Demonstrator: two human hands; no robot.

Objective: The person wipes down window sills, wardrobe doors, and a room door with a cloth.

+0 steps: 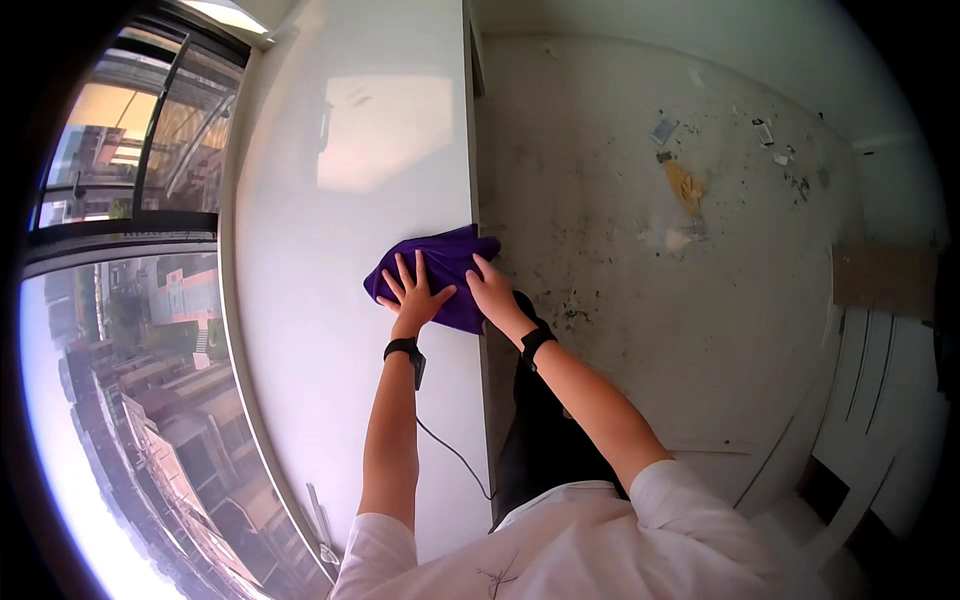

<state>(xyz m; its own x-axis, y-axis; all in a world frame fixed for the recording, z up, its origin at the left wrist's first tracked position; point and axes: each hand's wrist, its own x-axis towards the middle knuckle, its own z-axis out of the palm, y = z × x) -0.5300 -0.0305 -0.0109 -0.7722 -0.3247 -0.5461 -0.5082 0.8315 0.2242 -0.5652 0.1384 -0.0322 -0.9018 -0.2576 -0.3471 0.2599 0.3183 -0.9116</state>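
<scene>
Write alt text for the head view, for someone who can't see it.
A person's left hand lies spread on a purple cloth on a white ledge; the right hand touches the cloth by the ledge's edge. A window fills the picture's left side, and scraps lie on the stained floor at right.

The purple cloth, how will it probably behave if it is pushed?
The purple cloth is probably floppy, since soft folds show on it. Pushed, it may bunch rather than roll, as it lies spread under the left hand. It could slide, since the white ledge looks smooth.
</scene>
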